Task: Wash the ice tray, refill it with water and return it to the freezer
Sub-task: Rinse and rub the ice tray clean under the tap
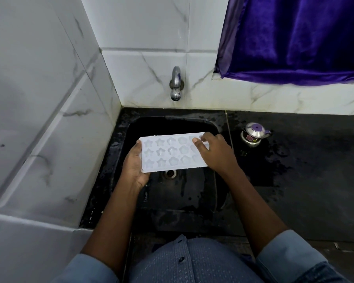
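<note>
A white plastic ice tray with star and flower shaped cups is held over the black sink, below the tap. My left hand grips its left end, palm under the tray and thumb along the edge. My right hand grips its right end with the thumb and fingers lying over the top. The tray faces up and tilts slightly toward me. The cups look empty. A chrome tap sticks out of the tiled wall behind the sink, and no water runs from it.
The sink drain shows just under the tray. A small steel kettle with a purple lid stands on the wet black counter to the right. White marble-look tiles wall the left and back. A purple curtain hangs at upper right.
</note>
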The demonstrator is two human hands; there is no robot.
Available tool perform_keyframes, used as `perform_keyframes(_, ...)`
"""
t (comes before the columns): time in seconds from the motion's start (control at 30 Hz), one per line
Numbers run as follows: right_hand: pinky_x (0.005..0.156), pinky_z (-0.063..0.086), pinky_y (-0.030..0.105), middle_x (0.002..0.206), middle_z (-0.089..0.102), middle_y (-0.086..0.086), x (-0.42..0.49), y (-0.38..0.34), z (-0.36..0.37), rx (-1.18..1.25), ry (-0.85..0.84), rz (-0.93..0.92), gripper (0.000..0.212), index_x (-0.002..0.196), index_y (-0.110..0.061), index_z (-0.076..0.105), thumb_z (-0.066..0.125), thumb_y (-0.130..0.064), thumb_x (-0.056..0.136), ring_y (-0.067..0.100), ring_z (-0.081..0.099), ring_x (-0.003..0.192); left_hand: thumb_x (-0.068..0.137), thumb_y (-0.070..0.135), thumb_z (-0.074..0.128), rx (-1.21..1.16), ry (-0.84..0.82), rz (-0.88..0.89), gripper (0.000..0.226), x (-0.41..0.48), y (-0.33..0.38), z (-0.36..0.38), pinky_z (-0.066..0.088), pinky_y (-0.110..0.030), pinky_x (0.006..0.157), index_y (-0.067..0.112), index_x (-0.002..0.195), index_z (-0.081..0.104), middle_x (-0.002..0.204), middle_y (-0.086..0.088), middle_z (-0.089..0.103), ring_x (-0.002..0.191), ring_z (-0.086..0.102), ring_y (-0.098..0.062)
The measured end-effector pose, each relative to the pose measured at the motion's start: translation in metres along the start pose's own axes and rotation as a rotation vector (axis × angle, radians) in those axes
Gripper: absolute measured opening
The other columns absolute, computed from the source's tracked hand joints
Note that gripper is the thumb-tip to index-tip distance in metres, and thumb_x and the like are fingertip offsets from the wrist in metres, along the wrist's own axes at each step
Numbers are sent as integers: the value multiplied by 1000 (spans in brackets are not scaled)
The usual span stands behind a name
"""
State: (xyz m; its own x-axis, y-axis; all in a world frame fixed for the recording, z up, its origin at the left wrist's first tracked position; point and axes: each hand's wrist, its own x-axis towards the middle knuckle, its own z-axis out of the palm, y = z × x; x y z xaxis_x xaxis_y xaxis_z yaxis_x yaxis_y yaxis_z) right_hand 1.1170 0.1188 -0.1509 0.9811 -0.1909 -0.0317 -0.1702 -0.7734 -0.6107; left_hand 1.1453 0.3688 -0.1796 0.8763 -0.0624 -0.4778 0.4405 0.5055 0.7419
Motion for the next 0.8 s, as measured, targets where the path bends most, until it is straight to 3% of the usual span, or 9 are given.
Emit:
perform_keyframes(0.17, 86, 42, 33, 135, 55, 5, 1, 1, 1, 7, -21, 11, 54, 134, -32, 62, 46, -70, 100, 25, 64, 112, 113, 49, 40, 4, 12, -2, 51, -2, 2, 2, 61, -47, 86, 12, 130, 70, 125, -15, 77, 109, 76, -32)
perform_keyframes(0.37, 80, 42, 33, 126, 56, 3, 0, -1, 3, 13, -7, -10, 44, 123, -32, 60, 48, -68, 100, 16, 56, 90, 113, 50, 39, 23, 27, 5, 53, -3, 0, -1, 64, -44, 80, 11, 133, 68, 126, -15, 77, 108, 77, -32)
perform_keyframes(0.53, 85, 41, 33, 135, 53, 6, -1, -3, 4, -10, -50, 12, 52, 136, -32, 61, 46, -68, 101, 27, 64, 111, 113, 48, 37, 19, 18, 4, 52, -2, 2, -2, 64, -41, 76, 11, 127, 70, 123, -15, 78, 101, 78, -29)
perform_keyframes(0.7, 81, 41, 34, 127, 53, 4, -1, -5, 5, -1, -34, -5, 45, 126, -31, 57, 46, -67, 101, 22, 58, 93, 114, 47, 37, 9, 26, 0, 53, -1, 1, -3, 65, -41, 73, 9, 133, 67, 123, -16, 77, 100, 79, -30)
perform_keyframes(0.8, 85, 41, 34, 134, 52, 5, 0, -5, 6, 1, -58, 5, 49, 134, -33, 58, 46, -67, 101, 27, 62, 109, 113, 47, 38, 9, 11, 5, 52, 1, 2, -4, 64, -42, 77, 9, 135, 66, 127, -17, 75, 102, 78, -30)
